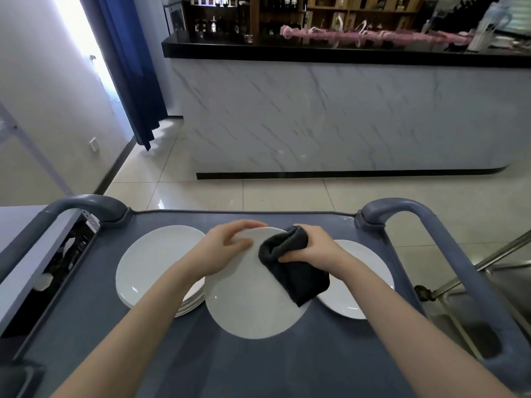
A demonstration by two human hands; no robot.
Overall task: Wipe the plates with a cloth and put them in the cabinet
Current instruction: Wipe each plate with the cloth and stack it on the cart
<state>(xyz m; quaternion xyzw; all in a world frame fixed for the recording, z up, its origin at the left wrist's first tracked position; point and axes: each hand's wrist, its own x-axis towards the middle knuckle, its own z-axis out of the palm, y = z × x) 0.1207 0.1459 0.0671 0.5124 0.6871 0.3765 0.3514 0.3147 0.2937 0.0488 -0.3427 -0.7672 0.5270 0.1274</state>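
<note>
**Plate held over cart, cloth on its face**

Cart (316, 369): flat blue-grey top with a matte finish and rounded tubular handles at the far corners.

Centre plate (250, 308): round, white, glossy, plain. It is tilted with its face toward the camera and sits over the middle of the cart top, overlapping the plates on either side.

Left hand (227, 248): grips the far left rim, fingers curled over the edge, thumb on the face.

Right hand (313, 249): closed round a bunched dark grey cloth (296, 272). The cloth looks soft and napped, and hangs folded across the right part of the plate's face.

Left of it: a stack of plates (155, 262), same white ware, lying flat. Right of it: a white plate (365, 282), flat, partly hidden by the right forearm.

Beyond the cart: shiny cream floor tiles (287, 193), then a counter (330, 116) with a grey-veined marble-look front and a black top. Dark blue curtain (135, 81) far left. Wooden shelves (316, 12) hold bottles; their labels are too blurred to read.
</note>
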